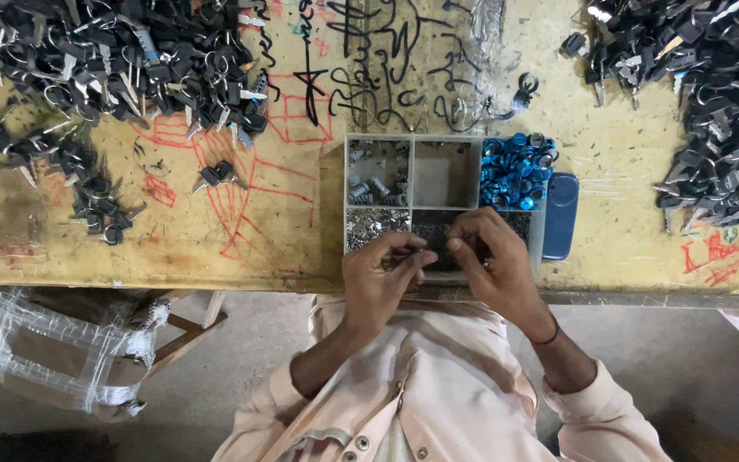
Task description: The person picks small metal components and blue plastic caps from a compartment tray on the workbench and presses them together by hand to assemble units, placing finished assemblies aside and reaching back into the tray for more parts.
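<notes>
Pale cloth of my shirt (438, 385) lies nearest; above it my left hand (380, 278) and right hand (493, 261) meet, fingertips pinching a small dark part (434, 253) over the grey compartment tray (412, 171). Beyond, blue rings (517, 171) fill one section. Dark key heaps on the left (121, 56) and right (712, 103) of the yellow bench (609, 154) look mostly unsorted, I judge.

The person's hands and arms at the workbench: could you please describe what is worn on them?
Both hands are bare, without gloves or visible rings. The left hand extends from a pale peach long sleeve pushed up the forearm. The right hand has a thin dark red band around the wrist, and its matching pale peach sleeve is pushed up too. Small round buttons show on the shirt front.
</notes>
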### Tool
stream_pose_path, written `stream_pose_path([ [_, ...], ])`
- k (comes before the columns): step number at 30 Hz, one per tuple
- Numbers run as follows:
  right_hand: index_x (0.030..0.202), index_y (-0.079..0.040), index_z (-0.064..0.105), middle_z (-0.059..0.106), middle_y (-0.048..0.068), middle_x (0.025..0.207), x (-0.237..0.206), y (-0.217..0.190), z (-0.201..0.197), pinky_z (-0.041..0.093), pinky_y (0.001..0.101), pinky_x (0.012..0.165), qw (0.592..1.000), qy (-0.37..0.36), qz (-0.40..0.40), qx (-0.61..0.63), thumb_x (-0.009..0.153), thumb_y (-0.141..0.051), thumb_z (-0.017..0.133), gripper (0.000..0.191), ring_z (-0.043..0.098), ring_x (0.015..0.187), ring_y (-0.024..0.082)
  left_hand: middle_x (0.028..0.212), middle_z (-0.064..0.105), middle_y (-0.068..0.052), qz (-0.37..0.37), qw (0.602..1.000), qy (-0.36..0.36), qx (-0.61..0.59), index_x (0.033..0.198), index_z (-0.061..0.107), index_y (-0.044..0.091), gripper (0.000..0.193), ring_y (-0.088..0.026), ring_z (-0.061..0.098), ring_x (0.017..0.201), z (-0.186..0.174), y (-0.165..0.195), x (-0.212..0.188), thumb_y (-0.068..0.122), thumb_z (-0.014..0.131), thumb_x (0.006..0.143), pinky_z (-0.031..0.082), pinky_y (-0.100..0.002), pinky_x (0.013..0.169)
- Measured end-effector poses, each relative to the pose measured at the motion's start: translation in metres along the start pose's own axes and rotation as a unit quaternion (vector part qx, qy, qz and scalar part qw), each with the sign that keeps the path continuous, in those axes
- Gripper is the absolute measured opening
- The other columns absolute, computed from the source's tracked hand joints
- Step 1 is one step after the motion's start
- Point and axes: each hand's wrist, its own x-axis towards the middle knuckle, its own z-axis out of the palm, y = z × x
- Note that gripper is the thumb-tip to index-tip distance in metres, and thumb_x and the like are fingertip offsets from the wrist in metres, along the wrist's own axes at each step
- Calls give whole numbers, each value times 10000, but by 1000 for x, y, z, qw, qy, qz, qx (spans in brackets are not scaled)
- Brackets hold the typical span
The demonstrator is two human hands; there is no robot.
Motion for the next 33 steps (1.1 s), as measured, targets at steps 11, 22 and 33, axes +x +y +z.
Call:
stream_pose_path([
  [11, 1172, -42, 506, 505, -12, 934, -24, 16, 7, 408, 209, 591, 934, -81, 110, 331, 1097, -154, 477, 138, 454, 708, 37, 993, 766, -75, 196, 976, -77, 61, 1141, 752, 13, 197, -120, 735, 832, 3, -6, 6, 17, 744, 945, 587, -242, 749],
  [22, 1169, -11, 547, 539, 16, 961, -22, 12, 9, 454, 220, 625, 967, -84, 81, 227, 1081, -117, 508, 143, 511, 761, 49, 1010, 773, -79, 97, 968, -180, -144, 1052, 779, 21, 135, -129, 753, 871, -12, -12, 16, -24, 729, 935, 639, -262, 792],
  [33, 1292, -29, 381, 538, 89, 1232, -19, 7, 2, 531, 244, 791, 968, -82, 35, 235, 1029, -31, 606, 346, 558, 961, 97, 901, 740, -55, -49, 945, -272, -175, 1061, 715, -32, 125, -105, 694, 758, -20, -12, 23, 45, 722, 962, 594, -254, 686],
])
